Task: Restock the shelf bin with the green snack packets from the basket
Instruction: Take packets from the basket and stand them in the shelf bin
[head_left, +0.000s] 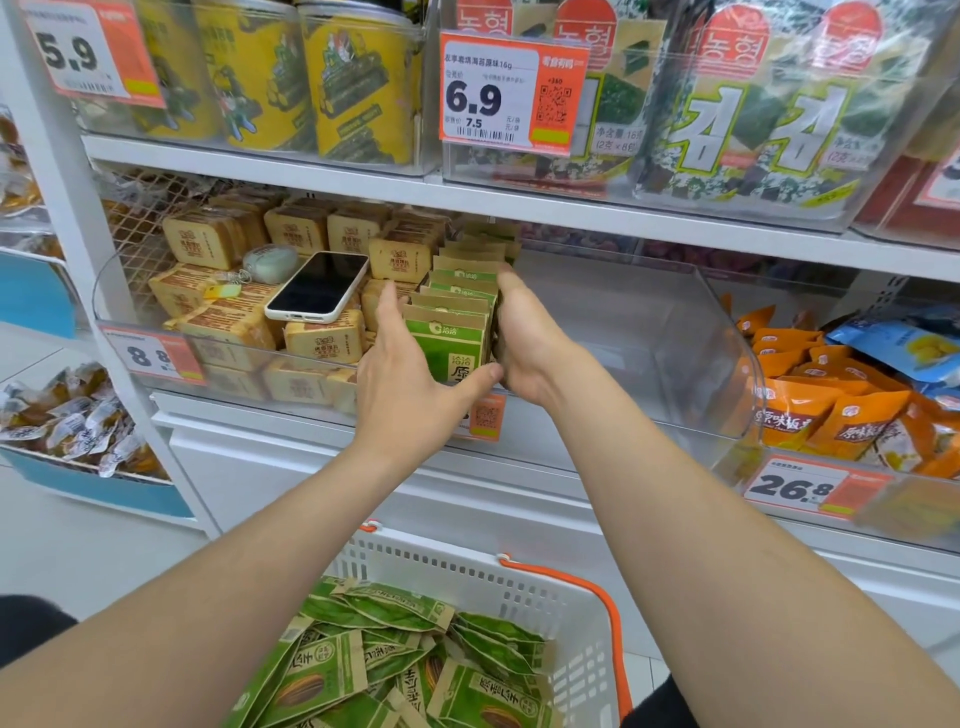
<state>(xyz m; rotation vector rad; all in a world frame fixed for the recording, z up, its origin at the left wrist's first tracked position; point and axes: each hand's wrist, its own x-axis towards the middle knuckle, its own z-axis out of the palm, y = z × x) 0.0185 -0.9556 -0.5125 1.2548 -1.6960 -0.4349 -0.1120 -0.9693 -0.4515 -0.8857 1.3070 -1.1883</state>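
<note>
View: head camera, looking forward and down at the shelving.
Left hand (410, 374): your fingers lie along the left flank of the row of green snack packets (457, 312). Your thumb hooks across the face of the front packet.
Right hand (524, 338): it is clamped against the right flank of the same row, thumb on top towards the rear. The fingertips are hidden, so they probably wrap the far side.
Row position: the packets stand upright, front to back, squeezed between both your hands at the left end of the clear shelf bin (675, 332).
White basket (519, 587): it sits below your forearms and holds loose green packets (395, 665) in a heap. Its orange handle (613, 613) is at the right rim.
Left neighbour: tan snack packs (223, 322), with a smartphone (318, 286) lying screen up on top.
Right neighbour: orange packets (831, 410).
</note>
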